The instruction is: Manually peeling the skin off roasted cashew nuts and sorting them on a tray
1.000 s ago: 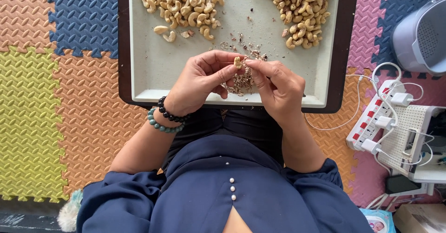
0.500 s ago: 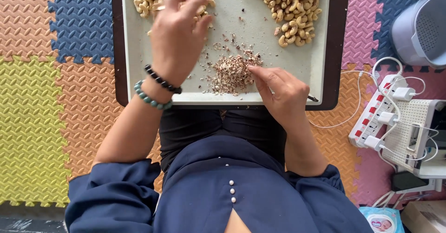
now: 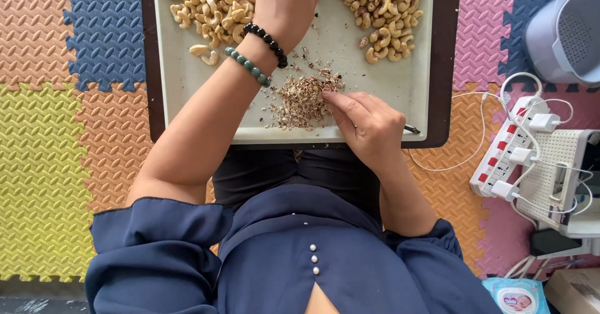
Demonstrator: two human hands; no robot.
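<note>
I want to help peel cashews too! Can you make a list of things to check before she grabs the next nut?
1. Left hand over the unpeeled pile: ok, reaching across.
2. Left hand free to grab: cannot tell, fingers cut off at the frame edge.
3. Right hand resting by the skin heap: ok.
4. Peeled pile kept apart: ok.
5. Tray sits flat on lap: ok.

On the tray (image 3: pixel 187 95), one cashew pile (image 3: pixel 209 1) lies far left, another (image 3: pixel 384 7) far right, husk scraps (image 3: pixel 303 101) near-centre; power strip (image 3: pixel 509 148) apparently right.
</note>
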